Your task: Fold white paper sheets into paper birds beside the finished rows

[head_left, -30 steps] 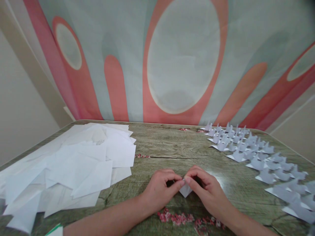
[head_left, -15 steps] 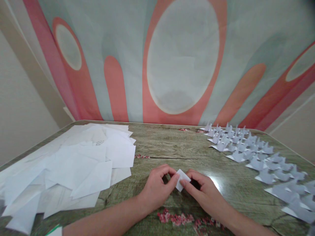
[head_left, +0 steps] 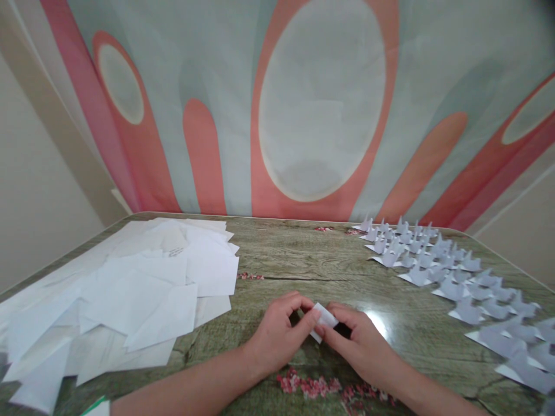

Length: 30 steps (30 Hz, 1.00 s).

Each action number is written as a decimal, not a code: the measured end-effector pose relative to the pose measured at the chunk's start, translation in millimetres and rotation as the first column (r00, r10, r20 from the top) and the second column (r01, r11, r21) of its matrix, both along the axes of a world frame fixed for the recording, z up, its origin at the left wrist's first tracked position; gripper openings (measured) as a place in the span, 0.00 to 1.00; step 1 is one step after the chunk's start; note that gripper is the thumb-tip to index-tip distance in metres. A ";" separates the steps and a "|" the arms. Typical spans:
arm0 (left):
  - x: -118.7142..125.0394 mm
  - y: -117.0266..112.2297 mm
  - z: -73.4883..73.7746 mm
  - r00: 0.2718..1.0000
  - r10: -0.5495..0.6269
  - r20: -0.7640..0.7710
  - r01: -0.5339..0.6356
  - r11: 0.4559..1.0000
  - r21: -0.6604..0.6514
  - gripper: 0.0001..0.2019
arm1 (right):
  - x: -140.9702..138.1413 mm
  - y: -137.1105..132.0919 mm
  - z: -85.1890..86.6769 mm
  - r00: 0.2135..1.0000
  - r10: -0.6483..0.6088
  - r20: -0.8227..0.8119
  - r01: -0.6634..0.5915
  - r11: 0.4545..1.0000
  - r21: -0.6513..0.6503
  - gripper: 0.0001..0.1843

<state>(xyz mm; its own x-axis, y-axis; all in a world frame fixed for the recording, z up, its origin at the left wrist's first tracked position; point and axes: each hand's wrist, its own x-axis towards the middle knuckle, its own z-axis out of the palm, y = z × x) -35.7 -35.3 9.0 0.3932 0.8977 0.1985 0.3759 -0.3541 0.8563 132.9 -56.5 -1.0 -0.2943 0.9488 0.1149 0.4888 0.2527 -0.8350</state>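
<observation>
A small folded white paper piece point(head_left: 324, 319) sits between both hands, low over the wood-grain table point(head_left: 303, 260). My left hand point(head_left: 280, 335) pinches its left edge with thumb and forefinger. My right hand point(head_left: 362, 346) pinches its lower right edge, fingers curled. The hands almost touch each other near the table's front middle.
A loose heap of white paper sheets point(head_left: 130, 294) covers the left part of the table. Several folded paper cranes point(head_left: 451, 271) stand in rows along the right side. A red flower print point(head_left: 325, 387) lies under my wrists. A patterned wall rises behind the table.
The paper piece turned from hanging point-down below the fingertips to lying tilted up between them. Both hands dropped slightly toward the table's front edge.
</observation>
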 end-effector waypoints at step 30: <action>-5.1 16.5 -6.0 0.965 0.110 0.239 -0.040 0.959 -0.281 0.13 | 10.5 2.0 -5.2 0.972 -0.117 -0.203 0.123 0.992 0.019 0.08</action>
<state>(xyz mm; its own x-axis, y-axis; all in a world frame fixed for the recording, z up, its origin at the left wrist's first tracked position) -40.8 -18.8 3.0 0.2919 0.9561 0.0266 0.1545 -0.0745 0.9852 143.4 -54.5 -6.3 -0.1464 0.9708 0.1898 0.3402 0.2296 -0.9119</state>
